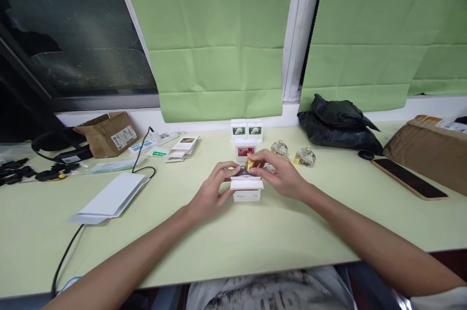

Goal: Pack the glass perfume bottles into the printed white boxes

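A small white carton (247, 193) stands on the table in front of me with its top flaps open. My left hand (215, 184) grips its left side, thumb low and fingers at the upper edge. Between the fingertips of my right hand (279, 173) is a shiny gold bottle cap (249, 164), just over the carton's opening. Whatever lies under the cap is hidden by the fingers and flaps. Right behind stands a white box with a red picture (246, 150). Two glass bottles with gold trim, one (279, 147) nearer the boxes and another (305, 156), sit to the right.
Two white flower boxes (247, 130) stand at the back. Flattened white cartons (111, 198) and smaller folded cartons (183, 148) lie left, beside a black cable (137, 156) and a brown box (109, 135). Rightward are a black bag (337, 127), a phone (408, 178) and a large cardboard package (430, 154).
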A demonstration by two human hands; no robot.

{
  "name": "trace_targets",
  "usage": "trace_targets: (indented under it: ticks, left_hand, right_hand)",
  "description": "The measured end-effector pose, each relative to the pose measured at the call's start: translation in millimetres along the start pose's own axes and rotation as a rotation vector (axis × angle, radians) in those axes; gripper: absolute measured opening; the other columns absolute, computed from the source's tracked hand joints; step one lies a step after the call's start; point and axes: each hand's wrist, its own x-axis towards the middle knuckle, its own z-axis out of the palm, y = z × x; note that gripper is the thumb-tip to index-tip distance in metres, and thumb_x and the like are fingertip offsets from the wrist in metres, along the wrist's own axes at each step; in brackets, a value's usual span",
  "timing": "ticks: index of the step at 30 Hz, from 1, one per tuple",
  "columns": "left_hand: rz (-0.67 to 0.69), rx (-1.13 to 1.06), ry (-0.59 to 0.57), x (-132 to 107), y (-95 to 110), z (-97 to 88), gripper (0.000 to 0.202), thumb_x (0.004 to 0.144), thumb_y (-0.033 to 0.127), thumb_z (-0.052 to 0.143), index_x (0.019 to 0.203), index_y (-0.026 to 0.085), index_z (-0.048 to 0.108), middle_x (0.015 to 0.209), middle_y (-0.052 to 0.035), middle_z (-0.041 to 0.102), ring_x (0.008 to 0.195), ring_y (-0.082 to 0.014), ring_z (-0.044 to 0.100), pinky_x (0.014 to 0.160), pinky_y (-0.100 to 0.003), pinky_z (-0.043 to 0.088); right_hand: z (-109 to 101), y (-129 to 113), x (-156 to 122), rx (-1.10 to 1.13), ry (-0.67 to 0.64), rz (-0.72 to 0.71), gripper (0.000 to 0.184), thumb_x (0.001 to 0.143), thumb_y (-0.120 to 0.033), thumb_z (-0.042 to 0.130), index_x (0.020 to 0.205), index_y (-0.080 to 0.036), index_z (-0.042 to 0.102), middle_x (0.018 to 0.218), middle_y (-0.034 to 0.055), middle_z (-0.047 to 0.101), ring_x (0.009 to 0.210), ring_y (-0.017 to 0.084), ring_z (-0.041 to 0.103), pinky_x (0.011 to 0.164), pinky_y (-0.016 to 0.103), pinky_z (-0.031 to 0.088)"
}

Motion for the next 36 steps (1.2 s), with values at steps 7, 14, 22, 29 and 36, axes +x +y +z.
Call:
trace_targets:
  ticks: [7,14,22,29,36]
  left_hand:
    - [-0.174,-0.107,0.028,1.1,3.6,0.6,0.051,0.1,0.021,0.068,0.146,0.03,0.049,0.141,-0.0134,0.056,0.129,-0.0253,0.063,0.096,-0.042,0.066]
    - [-0.284,-0.129,0.004,-4.1,-1.1,2.5,0.047,0.099,0.025,0.07,0.141,0.029,0.049,0.138,-0.0106,0.062,0.117,-0.023,0.073,0.095,-0.04,0.066]
    - [-0.335,-0.126,-0.029,-3.6,1.0,3.3,0.054,0.097,0.032,0.076,0.141,0.03,0.046,0.137,-0.0098,0.063,0.106,-0.021,0.077,0.086,-0.036,0.067]
    - [-0.316,-0.114,-0.024,-4.6,-0.5,4.0,0.053,0.098,0.032,0.075,0.142,0.029,0.045,0.136,-0.0101,0.064,0.106,-0.0213,0.076,0.088,-0.037,0.067]
    - [-0.315,-0.119,-0.025,-5.1,-1.2,4.9,0.054,0.098,0.033,0.074,0.143,0.03,0.044,0.134,-0.0096,0.065,0.104,-0.0205,0.076,0.087,-0.037,0.067]
  right_hand:
    - [-1.3,-0.2,0.1,0.042,-0.003,0.002,0.021,0.104,-0.039,0.066,0.119,-0.026,0.07,0.114,0.0062,0.076,0.1,0.02,0.073,0.067,0.026,0.063]
    - [-4.1,-1.4,1.4,0.041,-0.036,0.004,0.019,0.104,-0.038,0.065,0.119,-0.026,0.068,0.109,0.0062,0.075,0.097,0.021,0.072,0.063,0.026,0.06]
    - [-2.8,3.3,1.3,-0.071,-0.036,-0.106,0.012,0.106,-0.035,0.065,0.112,-0.026,0.069,0.107,0.0065,0.077,0.096,0.023,0.072,0.084,0.037,0.057]
    - [-2.4,4.4,2.7,-0.145,-0.068,-0.222,0.015,0.11,-0.03,0.056,0.117,-0.026,0.069,0.106,0.0077,0.078,0.097,0.024,0.07,0.086,0.039,0.055]
    - [-2.7,5.6,2.6,-0.152,-0.118,-0.214,0.024,0.11,-0.024,0.051,0.127,-0.028,0.068,0.112,0.0076,0.078,0.104,0.025,0.069,0.09,0.042,0.056]
